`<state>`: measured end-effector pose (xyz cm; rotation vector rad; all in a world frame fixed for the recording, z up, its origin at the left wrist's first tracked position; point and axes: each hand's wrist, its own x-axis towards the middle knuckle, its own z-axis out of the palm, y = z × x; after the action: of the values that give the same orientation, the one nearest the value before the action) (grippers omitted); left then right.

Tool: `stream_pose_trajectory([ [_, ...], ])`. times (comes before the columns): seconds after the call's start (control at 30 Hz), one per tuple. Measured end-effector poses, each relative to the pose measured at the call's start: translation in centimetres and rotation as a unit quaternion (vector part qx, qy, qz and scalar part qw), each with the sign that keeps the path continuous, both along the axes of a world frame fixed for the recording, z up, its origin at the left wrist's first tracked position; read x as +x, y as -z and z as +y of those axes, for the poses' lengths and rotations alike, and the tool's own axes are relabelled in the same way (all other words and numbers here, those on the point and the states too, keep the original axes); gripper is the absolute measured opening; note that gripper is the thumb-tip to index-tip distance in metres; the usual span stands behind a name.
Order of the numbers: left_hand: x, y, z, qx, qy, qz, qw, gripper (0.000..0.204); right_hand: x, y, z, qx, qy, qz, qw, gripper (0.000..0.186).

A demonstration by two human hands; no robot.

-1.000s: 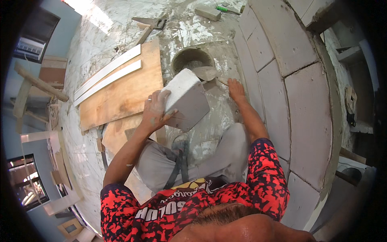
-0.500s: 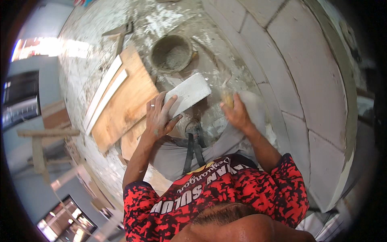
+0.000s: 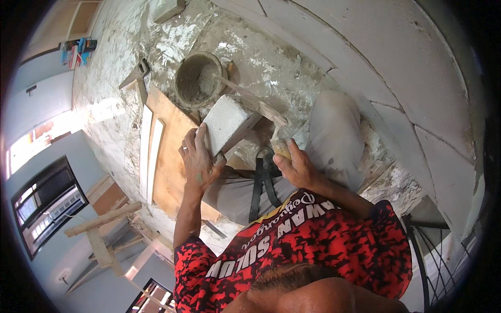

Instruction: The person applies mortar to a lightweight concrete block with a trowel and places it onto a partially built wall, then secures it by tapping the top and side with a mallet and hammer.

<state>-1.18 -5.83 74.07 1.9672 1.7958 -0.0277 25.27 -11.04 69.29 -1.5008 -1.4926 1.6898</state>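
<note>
Stained floor (image 3: 266, 58) extends between the bucket (image 3: 178, 83) and the grey wall (image 3: 407, 94) at right. The block (image 3: 225, 123) lies just on the bucket's near side, its underside hidden; the trowel (image 3: 263, 107) is blurred, its contact with the block indeterminable. The left hand (image 3: 198, 158), thumb spread, grips the block's near-left edge; the right hand (image 3: 297, 166), wrist bent inward, encloses the trowel's handle.
</note>
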Motion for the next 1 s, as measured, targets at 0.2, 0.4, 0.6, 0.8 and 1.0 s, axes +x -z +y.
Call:
stream_pose_trajectory([
  [0.2, 0.4, 1.7, -1.2, 0.033, -0.013, 0.031, 0.999, 0.083, -1.8, 2.3, -0.6, 0.032, 0.004, -0.022, 0.999, 0.057],
  [0.4, 0.9, 1.8, -1.1, 0.05, -0.01, 0.029, 0.998, 0.083, 0.3, 3.7, 0.8, -0.241, 0.005, -0.025, 0.97, 0.059],
  [0.6, 2.1, 0.9, 0.8, -0.001, -0.017, -0.01, 1.0, 0.089, -1.2, -0.7, 0.0, 0.013, 0.02, -0.013, 1.0, 0.051],
  [0.8, 1.6, 1.4, 2.0, 0.027, -0.04, -0.06, 0.997, 0.089, 1.2, 0.0, 1.0, -0.164, 0.017, -0.003, 0.986, 0.053],
  [1.0, 3.3, 1.2, 3.3, 0.058, -0.036, -0.1, 0.993, 0.089, 1.6, -1.1, 0.7, 0.099, 0.113, 0.032, 0.988, 0.053],
])
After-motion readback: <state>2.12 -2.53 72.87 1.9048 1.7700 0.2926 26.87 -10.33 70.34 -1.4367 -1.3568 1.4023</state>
